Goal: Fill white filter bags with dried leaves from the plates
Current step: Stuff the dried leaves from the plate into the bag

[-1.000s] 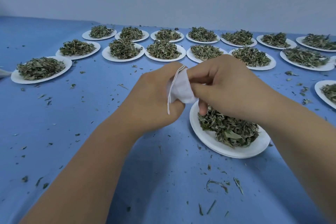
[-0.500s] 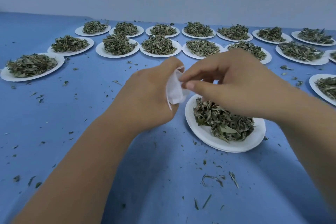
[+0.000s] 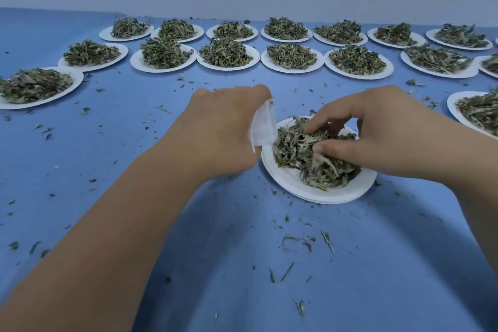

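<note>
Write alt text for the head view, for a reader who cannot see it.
A person's left hand holds a white filter bag beside a white plate while the right hand grips dried leaves on it. More leaf-heaped plates line the blue table behind.

Before you, two hands, left hand [image 3: 223, 129] and right hand [image 3: 377, 132], one white filter bag [image 3: 263, 128], seventeen plates [image 3: 293, 187] of dried leaves [image 3: 304, 145], one bench [image 3: 242, 264].

filter bag [image 3: 265, 129]: mostly behind left hand [image 3: 223, 129] | right fingers [image 3: 339, 116]: tips under leaves [image 3: 296, 143]
</note>
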